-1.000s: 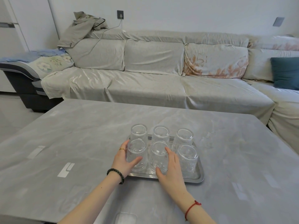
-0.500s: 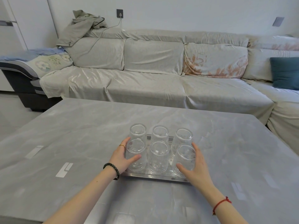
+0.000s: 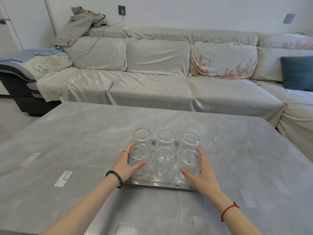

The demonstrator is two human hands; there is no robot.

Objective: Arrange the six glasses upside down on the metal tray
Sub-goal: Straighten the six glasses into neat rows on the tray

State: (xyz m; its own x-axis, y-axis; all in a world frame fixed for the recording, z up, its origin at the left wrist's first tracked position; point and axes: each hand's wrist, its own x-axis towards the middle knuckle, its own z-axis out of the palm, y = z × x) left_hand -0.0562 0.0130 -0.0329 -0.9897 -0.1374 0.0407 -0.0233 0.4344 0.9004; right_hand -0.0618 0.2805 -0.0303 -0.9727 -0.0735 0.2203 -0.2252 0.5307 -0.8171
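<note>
Clear ribbed glasses stand upside down on the metal tray (image 3: 160, 185) in two rows of three. The far row holds a left glass (image 3: 142, 136), a middle glass (image 3: 165, 139) and a right glass (image 3: 189, 140). My left hand (image 3: 123, 165) wraps the near-left glass (image 3: 140, 153), thumb across its front and fingers behind it. My right hand (image 3: 203, 173) cups the near-right glass (image 3: 189, 161), thumb low in front and fingers along its right side. Between my hands the near-middle glass (image 3: 164, 164) stands untouched.
The tray sits near the front middle of a grey marbled table (image 3: 84, 141). Behind the table runs a long covered sofa (image 3: 152, 85) with a teal cushion (image 3: 298, 73) at the right and a jacket (image 3: 81, 22) on its back.
My right hand has moved right from the near-middle glass to the near-right glass and curled around it. My left hand has stayed on the near-left glass.
</note>
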